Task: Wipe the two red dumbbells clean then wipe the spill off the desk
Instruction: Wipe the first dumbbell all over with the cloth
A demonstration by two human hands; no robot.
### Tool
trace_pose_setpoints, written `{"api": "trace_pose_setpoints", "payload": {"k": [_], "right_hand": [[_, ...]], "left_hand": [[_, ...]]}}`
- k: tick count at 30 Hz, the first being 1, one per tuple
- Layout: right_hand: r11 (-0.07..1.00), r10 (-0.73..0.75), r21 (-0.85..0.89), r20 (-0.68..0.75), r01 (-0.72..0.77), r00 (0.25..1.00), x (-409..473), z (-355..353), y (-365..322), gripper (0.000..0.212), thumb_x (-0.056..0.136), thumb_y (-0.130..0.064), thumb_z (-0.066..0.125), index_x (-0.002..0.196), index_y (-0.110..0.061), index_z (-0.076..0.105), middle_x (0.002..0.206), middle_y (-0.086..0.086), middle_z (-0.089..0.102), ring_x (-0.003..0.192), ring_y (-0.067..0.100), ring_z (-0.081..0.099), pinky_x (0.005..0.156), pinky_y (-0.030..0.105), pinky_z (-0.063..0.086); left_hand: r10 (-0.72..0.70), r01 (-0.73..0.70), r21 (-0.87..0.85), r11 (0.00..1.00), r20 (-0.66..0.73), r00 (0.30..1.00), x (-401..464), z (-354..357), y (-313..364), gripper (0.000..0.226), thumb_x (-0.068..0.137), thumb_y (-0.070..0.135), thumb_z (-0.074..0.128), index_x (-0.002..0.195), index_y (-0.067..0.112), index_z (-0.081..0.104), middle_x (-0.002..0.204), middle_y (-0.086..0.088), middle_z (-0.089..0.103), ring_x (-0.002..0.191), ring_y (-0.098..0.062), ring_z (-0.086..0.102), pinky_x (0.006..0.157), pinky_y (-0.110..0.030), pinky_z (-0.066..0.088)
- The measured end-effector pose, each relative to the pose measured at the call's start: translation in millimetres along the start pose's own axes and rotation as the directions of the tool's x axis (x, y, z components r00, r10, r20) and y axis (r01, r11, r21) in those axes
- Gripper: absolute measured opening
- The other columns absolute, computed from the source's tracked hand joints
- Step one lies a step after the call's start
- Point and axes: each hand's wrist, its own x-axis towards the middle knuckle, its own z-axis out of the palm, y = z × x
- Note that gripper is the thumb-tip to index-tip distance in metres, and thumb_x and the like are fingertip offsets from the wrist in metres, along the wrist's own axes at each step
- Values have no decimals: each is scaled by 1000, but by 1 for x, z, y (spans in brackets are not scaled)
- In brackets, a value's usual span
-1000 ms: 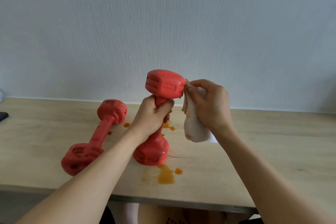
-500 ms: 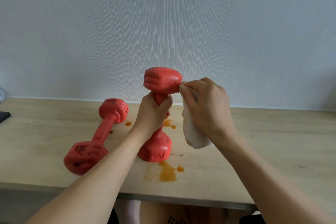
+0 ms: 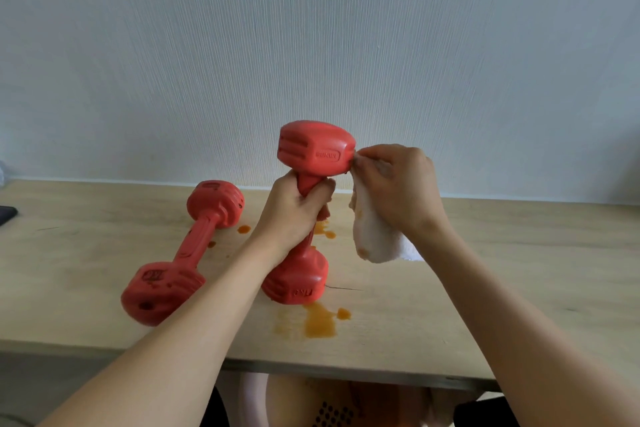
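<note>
Left grip [image 3: 294,210] wrapped round upright dumbbell [image 3: 313,152] handle, right grip [image 3: 394,184] pinching stained cloth [image 3: 375,239] against its top head

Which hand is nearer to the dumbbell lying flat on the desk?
Left. The left hand grips the upright dumbbell beside the lying dumbbell; the right hand is farther right.

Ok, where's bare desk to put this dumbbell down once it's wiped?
Bare desk lies right of the cloth, out to the right edge. More lies left of the lying dumbbell, short of the dark object. The middle is crowded: orange spill in front of and behind the held dumbbell.
</note>
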Motion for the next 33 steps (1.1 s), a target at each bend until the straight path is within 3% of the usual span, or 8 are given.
{"api": "trace_pose_setpoints", "payload": {"k": [3,6,12,17,20,24,29,33], "right_hand": [[995,12,96,79,-19,997,-4,-1,-1,24,82,-35,54,83,-17,70,75,9,68,74,26,65,70,40,54],[996,-3,86,128,-8,992,-7,-5,1,31,83,-23,60,113,-22,65,109,0,65,101,15,61,88,32,48],[982,-96,152,-138,117,986,-9,-7,10,36,87,-6,60,120,-19,58,115,-3,58,96,-9,52,81,5,37],[898,-391,79,-303,432,869,-16,9,-2,31,91,-4,49,118,-12,61,125,9,49,113,17,51,92,25,44],[884,-465,-52,-211,465,860,-17,30,-11,34,95,-22,42,126,-20,57,136,12,41,120,30,42,98,35,40],[847,-514,-179,-38,501,857,-3,32,2,46,94,-23,45,139,-14,42,143,12,37,126,28,32,106,30,31],[913,-407,-5,-32,407,913,2,20,21,50,86,-18,59,135,-14,48,129,-3,46,115,11,42,97,4,26],[957,-268,86,-95,277,959,4,12,29,39,80,-4,66,118,-9,63,106,-3,59,95,-1,51,81,-1,32]], "left_hand": [[-24,25,-151,988,7,1000,1,-3,-3,12,91,10,56,102,8,54,71,4,61,62,-7,66,63,-21,50],[-38,33,-199,979,-22,999,3,-8,-5,17,90,11,59,105,6,54,67,9,65,74,-12,69,68,-20,49],[-111,108,-250,962,1,994,-2,-18,-4,10,88,20,61,98,18,62,89,2,72,84,-12,70,76,-25,52],[-115,108,-90,990,-79,990,-1,-13,-6,10,92,26,56,88,18,55,74,1,62,57,-3,60,62,-28,51],[-90,92,14,996,-86,992,0,-9,-8,14,93,27,54,83,17,50,68,2,58,52,-6,55,55,-25,44],[-50,56,112,992,-61,997,-2,-8,-6,18,93,22,53,81,10,48,65,0,55,47,1,52,47,-16,39],[-14,13,82,997,0,1000,-3,-11,-7,12,93,20,53,83,14,53,65,-3,56,55,-10,55,58,-36,47],[11,-13,83,996,21,1000,-4,-12,-9,12,92,18,54,83,12,53,56,0,53,50,-10,52,56,-29,45]]}}
